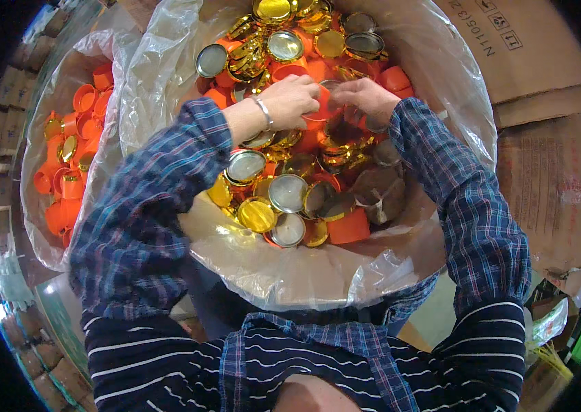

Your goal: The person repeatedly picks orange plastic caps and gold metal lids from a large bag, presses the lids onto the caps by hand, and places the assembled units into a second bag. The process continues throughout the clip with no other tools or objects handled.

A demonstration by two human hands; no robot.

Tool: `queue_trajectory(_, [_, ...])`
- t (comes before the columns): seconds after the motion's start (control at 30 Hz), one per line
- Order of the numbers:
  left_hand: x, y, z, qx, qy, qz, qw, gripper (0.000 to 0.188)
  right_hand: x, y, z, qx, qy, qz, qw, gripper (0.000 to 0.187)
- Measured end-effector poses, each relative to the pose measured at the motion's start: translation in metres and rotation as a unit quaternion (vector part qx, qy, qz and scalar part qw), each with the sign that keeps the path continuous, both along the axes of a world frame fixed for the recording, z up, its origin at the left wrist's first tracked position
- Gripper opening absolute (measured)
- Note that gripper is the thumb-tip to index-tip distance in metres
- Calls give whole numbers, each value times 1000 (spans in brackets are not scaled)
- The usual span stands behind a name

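My left hand (289,100), with a bracelet at the wrist, is closed on an orange plastic cup (319,104) over the middle of the heap. Just to its right, my right hand (367,98) has its fingers bent together at the cup's rim; what they pinch is blurred, perhaps a thin round lid. Under and around both hands lie gold lids (257,215) and silver-faced lids (288,193), mixed with more orange cups (349,227). All of these fill a large container lined with clear plastic (290,278).
To the left stands a second plastic-lined container (38,223) of orange cups (71,187) and a few gold lids. Cardboard cartons (548,185) border the right side. At the lower right lies a green and white wrapper (550,323).
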State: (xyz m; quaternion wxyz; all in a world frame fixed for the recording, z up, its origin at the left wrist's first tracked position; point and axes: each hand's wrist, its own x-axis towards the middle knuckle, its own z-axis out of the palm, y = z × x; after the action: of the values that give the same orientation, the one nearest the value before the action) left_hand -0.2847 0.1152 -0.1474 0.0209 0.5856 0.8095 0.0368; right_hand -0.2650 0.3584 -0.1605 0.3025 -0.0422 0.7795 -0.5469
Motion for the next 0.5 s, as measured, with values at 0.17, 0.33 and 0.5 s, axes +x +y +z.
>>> queue_trajectory(0.17, [40, -58, 52, 17, -170, 234, 957, 34, 25, 0, -22, 314, 183, 143, 921, 39])
queue_trajectory(0.33, [108, -120, 126, 353, -385, 384, 761, 27, 74, -18, -61, 446, 332, 354, 752, 49])
queue_trajectory(0.5, [205, -150, 155, 592, -474, 377, 532, 26, 64, -33, -46, 492, 270, 330, 759, 28])
